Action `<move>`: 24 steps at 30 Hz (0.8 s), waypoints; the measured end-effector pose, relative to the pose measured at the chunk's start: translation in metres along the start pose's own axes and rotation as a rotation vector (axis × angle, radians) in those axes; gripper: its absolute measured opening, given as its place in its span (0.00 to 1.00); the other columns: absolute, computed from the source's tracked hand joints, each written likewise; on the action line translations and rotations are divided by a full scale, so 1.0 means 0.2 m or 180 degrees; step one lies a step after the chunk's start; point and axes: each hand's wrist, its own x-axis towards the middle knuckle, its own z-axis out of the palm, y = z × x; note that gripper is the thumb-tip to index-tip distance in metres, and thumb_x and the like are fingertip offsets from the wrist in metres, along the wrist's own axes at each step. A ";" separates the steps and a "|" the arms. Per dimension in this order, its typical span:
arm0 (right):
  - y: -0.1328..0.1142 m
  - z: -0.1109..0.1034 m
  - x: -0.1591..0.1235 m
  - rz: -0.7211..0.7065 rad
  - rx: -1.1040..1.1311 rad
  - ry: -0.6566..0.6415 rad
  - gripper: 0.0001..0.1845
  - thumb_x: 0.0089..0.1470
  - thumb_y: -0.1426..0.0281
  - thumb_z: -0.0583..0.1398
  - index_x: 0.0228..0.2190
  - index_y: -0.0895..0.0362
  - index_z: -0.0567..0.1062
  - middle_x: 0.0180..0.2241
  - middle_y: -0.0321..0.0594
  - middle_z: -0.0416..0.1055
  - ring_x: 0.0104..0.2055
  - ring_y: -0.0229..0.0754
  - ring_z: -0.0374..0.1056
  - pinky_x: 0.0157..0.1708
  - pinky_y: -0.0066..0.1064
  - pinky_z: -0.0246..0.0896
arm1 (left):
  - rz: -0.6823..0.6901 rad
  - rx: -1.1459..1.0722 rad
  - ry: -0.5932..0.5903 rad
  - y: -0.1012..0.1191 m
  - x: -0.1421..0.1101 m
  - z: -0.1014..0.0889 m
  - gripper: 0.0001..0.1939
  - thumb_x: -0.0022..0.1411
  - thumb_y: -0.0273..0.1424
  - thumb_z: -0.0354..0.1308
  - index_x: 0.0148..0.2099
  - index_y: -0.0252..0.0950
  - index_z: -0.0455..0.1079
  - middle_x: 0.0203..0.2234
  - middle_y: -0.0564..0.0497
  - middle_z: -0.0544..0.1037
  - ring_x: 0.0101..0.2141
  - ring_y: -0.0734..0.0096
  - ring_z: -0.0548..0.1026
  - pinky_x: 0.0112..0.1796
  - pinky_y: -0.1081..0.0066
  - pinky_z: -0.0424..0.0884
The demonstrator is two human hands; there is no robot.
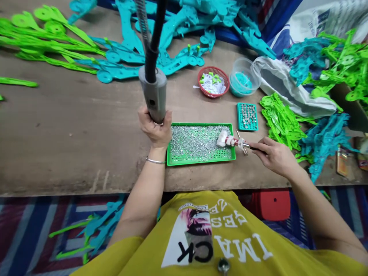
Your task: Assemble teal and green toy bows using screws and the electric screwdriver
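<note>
My left hand (155, 128) is wrapped round the lower end of a grey hanging electric screwdriver (153, 90), held upright just left of a green tray (201, 163) full of small silver screws. My right hand (274, 155) pinches the thin handle of a small tool with a white head (227, 140), which rests over the tray's right end. A small teal tray (247, 116) of metal pieces lies just beyond the right hand.
A red basket (213, 81) and a clear tub (244, 76) stand behind the trays. Green (43, 42) and teal plastic parts (172, 46) are piled along the back and right of the brown table (71, 134). A red stool (271, 204) shows below the table edge.
</note>
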 end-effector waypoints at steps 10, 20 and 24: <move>-0.01 -0.05 0.08 -0.0126 0.0057 -0.0209 0.18 0.65 0.63 0.56 0.50 0.46 0.82 0.38 0.42 0.77 0.31 0.41 0.70 0.27 0.33 0.57 | -0.0014 -0.0363 -0.0231 0.01 0.00 0.00 0.27 0.60 0.56 0.59 0.50 0.43 0.64 0.39 0.45 0.76 0.42 0.56 0.77 0.47 0.55 0.74; -0.39 0.12 0.52 -0.0453 0.0588 -0.0278 0.22 0.67 0.64 0.54 0.58 0.47 0.76 0.45 0.45 0.74 0.36 0.43 0.67 0.30 0.33 0.53 | -0.0229 -0.0393 -0.0724 -0.01 0.01 -0.01 0.29 0.57 0.57 0.62 0.50 0.43 0.65 0.41 0.45 0.76 0.47 0.55 0.74 0.50 0.55 0.71; -0.46 0.13 0.54 -0.0489 0.0586 -0.0388 0.22 0.68 0.64 0.53 0.59 0.48 0.75 0.46 0.45 0.73 0.37 0.42 0.66 0.31 0.33 0.51 | 0.0005 -0.0246 -0.0554 -0.01 0.01 0.00 0.31 0.56 0.62 0.60 0.49 0.43 0.66 0.38 0.47 0.78 0.43 0.56 0.77 0.49 0.56 0.71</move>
